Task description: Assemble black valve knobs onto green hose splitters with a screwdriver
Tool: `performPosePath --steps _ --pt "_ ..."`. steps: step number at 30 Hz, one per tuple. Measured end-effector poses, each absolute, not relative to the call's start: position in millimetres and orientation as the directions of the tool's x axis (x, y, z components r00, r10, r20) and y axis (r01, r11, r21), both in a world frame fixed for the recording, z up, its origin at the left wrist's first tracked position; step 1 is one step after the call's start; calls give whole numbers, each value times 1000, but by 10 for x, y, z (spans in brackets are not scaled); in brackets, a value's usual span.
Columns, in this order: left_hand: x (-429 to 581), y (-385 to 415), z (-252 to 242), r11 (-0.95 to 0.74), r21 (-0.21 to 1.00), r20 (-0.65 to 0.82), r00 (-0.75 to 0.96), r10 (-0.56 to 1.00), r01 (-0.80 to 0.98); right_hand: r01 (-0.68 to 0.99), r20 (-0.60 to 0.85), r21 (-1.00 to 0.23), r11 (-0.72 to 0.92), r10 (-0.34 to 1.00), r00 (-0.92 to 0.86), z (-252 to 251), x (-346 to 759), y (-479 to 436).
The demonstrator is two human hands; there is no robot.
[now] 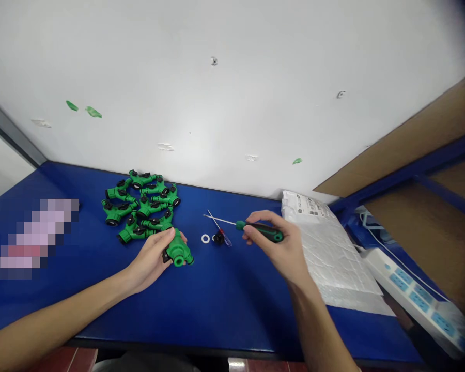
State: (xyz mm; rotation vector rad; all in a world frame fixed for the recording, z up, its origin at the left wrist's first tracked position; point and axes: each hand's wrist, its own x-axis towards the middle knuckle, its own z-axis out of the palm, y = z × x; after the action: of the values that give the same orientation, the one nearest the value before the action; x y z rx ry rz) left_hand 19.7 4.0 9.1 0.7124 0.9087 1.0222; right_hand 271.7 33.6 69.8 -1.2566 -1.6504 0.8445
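My left hand (155, 256) is closed around a green hose splitter (179, 249), whose round opening faces me. In my right hand (275, 237) is a screwdriver (261, 230) with a green and black handle, its thin metal shaft pointing left above the table. Between the hands lie a white ring washer (205, 238), a small black round part (218, 237) and a second screwdriver (225, 237) with a clear red-tinted handle. Part of another white ring shows beside the black part. Beyond my left hand, several green splitters with black valve levers (151, 205) sit in a cluster.
A blue table (201, 305) runs up to a white wall panel (225, 103). On the right lie a silvery padded bag (333, 258) and a white power strip (414, 297) with blue sockets. A pixelated patch covers something at the left.
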Motion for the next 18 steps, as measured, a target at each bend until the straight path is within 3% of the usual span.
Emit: performPosePath --steps 4,7,10,12,14,18 --pt "215 63 110 447 712 -393 221 893 -541 420 335 -822 384 923 -187 250 2416 249" --pt "212 61 130 471 685 -439 202 876 -556 577 417 -639 509 859 -296 -65 2185 164" --pt "209 41 134 467 695 -436 195 878 -547 713 400 -420 562 819 -410 -195 2084 115" --pt "214 28 136 453 709 -427 182 886 -540 743 401 -352 570 809 -430 -157 2083 114" --pt "228 18 145 437 715 -411 178 894 -545 699 453 -435 568 809 -375 -45 2099 126" --pt "274 -15 155 383 719 -331 199 923 -580 400 397 -788 468 883 -251 198 2060 113"
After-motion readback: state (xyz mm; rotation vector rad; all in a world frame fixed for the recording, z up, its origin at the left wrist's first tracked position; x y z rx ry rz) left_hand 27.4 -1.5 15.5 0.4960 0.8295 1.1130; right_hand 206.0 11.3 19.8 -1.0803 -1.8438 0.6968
